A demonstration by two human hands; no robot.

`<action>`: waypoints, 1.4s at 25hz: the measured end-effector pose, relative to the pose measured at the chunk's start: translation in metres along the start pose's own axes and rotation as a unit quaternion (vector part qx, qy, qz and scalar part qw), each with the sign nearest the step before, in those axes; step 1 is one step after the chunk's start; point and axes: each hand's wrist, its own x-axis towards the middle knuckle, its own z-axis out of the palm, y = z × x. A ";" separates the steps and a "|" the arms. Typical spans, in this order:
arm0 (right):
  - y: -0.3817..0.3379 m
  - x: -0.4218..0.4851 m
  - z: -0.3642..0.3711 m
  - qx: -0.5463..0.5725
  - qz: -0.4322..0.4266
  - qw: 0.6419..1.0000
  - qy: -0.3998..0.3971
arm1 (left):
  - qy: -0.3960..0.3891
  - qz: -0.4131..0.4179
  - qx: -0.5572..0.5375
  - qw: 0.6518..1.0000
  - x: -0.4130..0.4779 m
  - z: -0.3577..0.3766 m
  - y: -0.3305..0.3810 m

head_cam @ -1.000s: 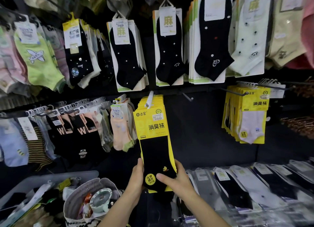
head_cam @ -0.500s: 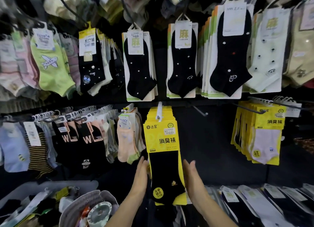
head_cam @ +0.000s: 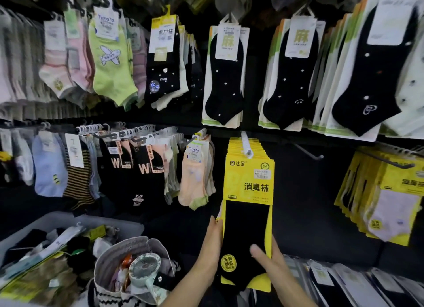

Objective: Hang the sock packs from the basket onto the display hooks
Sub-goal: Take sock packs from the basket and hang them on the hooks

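A stack of yellow sock packs [head_cam: 249, 187] with black socks hangs on a white display hook [head_cam: 246, 146] in the middle of the wall. My left hand [head_cam: 211, 249] presses flat with straight fingers against the stack's lower left edge. On the lower right edge, my right hand [head_cam: 275, 260] holds the stack, thumb across the front pack's black sock and fingers along the side. The grey basket [head_cam: 57, 219] with several loose sock packs stands at the lower left.
A bare black hook [head_cam: 307, 151] juts out just right of the stack, and more yellow packs [head_cam: 390, 203] hang further right. A fabric bag [head_cam: 137, 272] with a small fan sits beside the basket. Full rows of socks hang above and to the left. Flat packs lie at the lower right.
Half a second ago both hands lay flat on either side of the stack. Now my right thumb has come across the front pack, and my left hand stays pressed on the left edge.
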 end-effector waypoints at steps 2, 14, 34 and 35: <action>-0.005 -0.003 -0.004 -0.001 0.005 1.000 -0.012 | 0.011 0.012 -0.033 0.999 0.000 -0.008 -0.002; -0.012 -0.002 -0.029 0.102 0.060 0.993 0.017 | 0.121 0.059 0.073 0.988 0.001 -0.026 0.008; -0.002 0.006 -0.015 0.130 0.072 0.989 -0.005 | -0.005 -0.037 0.058 0.998 0.005 -0.036 0.001; -0.002 0.008 -0.014 0.128 0.070 0.989 -0.004 | -0.032 -0.061 -0.007 0.998 0.003 -0.039 -0.002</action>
